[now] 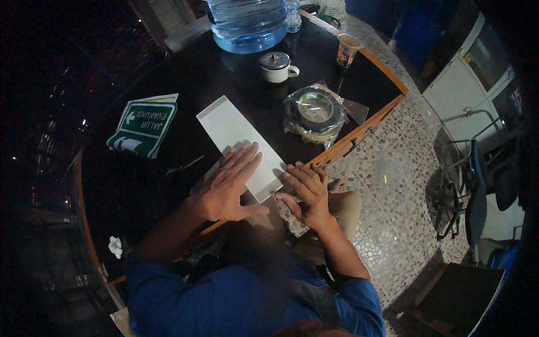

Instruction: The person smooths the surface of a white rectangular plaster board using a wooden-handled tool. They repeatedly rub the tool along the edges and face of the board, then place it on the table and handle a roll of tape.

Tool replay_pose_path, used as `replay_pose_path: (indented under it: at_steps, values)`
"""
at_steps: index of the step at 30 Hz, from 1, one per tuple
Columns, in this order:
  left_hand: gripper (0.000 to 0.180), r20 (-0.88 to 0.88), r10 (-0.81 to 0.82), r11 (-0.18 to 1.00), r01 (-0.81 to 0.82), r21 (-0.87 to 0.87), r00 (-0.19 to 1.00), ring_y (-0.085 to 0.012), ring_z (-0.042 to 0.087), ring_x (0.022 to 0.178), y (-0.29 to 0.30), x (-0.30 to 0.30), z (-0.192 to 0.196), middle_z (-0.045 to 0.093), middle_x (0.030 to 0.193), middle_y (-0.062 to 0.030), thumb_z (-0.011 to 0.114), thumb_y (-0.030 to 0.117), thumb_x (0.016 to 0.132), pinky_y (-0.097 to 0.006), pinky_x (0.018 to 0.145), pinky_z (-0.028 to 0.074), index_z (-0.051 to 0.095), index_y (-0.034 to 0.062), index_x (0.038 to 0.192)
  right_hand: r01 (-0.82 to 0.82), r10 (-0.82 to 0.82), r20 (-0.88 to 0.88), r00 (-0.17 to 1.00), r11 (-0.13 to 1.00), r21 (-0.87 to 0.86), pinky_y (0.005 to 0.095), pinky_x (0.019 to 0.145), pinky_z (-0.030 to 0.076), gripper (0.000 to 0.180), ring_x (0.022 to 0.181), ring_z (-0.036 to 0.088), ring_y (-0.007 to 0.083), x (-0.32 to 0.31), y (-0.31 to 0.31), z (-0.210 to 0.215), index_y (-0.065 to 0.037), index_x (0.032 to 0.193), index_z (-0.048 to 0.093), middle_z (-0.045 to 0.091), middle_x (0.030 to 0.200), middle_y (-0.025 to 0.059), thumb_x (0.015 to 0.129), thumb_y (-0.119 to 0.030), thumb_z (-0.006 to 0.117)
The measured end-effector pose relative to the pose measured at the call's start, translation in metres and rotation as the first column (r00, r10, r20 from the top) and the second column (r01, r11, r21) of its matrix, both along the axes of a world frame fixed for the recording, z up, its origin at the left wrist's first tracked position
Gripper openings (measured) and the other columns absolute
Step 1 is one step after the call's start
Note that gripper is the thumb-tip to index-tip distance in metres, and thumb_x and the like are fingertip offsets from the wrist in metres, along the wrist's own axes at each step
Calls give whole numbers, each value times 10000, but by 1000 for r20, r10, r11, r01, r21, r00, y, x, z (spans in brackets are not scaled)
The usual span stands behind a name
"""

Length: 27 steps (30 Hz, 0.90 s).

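Note:
A long white shallow box or lid with low raised edges lies slantwise on the dark table, its near end by the table's front edge. My left hand rests over its left side near that end, palm down, fingers stretched, thumb spread away. At the near right corner is my right hand, its fingers slightly bent and apart from the thumb. The fingertips come close to the box's edge; whether they touch it I cannot tell. Neither hand appears to grip anything.
Left of the box lie green-and-white signs. Beyond it stand a lidded white mug, a large water bottle and a plastic cup. Tape rolls in clear wrap lie at right, crumpled white paper at near left.

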<state>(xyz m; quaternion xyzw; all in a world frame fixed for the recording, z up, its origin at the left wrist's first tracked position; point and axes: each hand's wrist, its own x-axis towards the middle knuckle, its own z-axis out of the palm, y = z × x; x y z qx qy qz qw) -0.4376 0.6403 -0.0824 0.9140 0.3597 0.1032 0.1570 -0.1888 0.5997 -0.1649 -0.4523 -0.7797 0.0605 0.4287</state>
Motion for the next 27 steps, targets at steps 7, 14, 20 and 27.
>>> replay_pose_path:
  at_steps: [7,14,20,27]
  values:
    - [1205,-174,20,997,-6,80,985,-450,251,1497,3,3,2,292,1574,-322,777,681,696,-522,1247,172,329,-110,1486,-152,166,214,963,985,-77,605,1197,186,688,1489,319,376,-7,-15,8,-76,1373,597,513,1499,113,866,-528,702]
    - [1193,-163,31,998,-20,65,986,-437,226,1510,3,2,1,273,1588,-313,785,651,698,-504,1256,152,318,-101,1498,-154,177,175,968,978,-138,638,1212,113,708,1513,275,390,-15,-6,7,-61,1421,558,488,1529,105,869,-482,699]
    - [1177,-228,33,998,-19,66,973,-415,217,1519,3,2,3,246,1611,-287,758,673,720,-490,1260,151,320,-86,1504,-414,425,148,893,905,-96,616,1212,218,538,1413,465,321,-16,-20,19,-31,1169,729,644,1349,120,883,-486,702]
    - [1194,-210,20,997,-2,82,977,-414,190,1528,2,1,2,223,1616,-298,732,695,740,-492,1263,123,286,-95,1515,-113,133,208,969,988,-103,613,1195,238,428,1429,417,348,-19,-18,29,-105,1312,648,578,1413,100,938,-311,671]
